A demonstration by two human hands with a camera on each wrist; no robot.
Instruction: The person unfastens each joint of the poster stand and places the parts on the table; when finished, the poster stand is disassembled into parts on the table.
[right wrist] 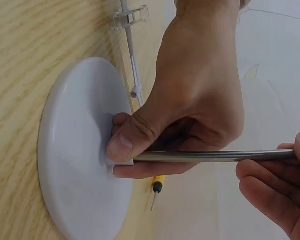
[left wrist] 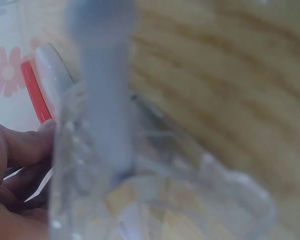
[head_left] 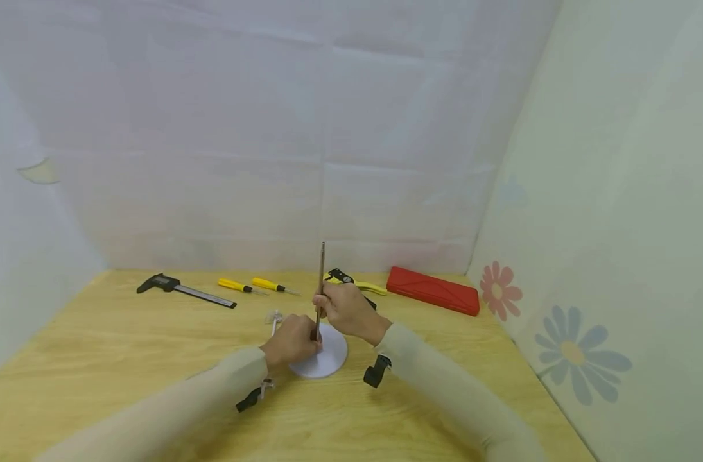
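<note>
Head view shows a thin metal rod [head_left: 320,289] standing upright on a white round base [head_left: 327,359] at mid table [head_left: 126,359]. Left hand [head_left: 290,343] pinches the rod's foot where it meets the base, thumb and fingers curled round it [right wrist: 190,120]; right hand [head_left: 345,309] grips the shaft higher up, fingers closed around it. Could tip or cross-seat if the rod leans while being pressed or turned, judging by the narrow joint. Could slide on the smooth wood, since only fingertips steady the base. Just beside the base lies a clear clip on a thin stem [head_left: 274,319], easy to knock. Farther back: caliper [head_left: 183,289], two yellow screwdrivers [head_left: 253,285], a yellow-handled tool [head_left: 357,282], red case [head_left: 433,290].
</note>
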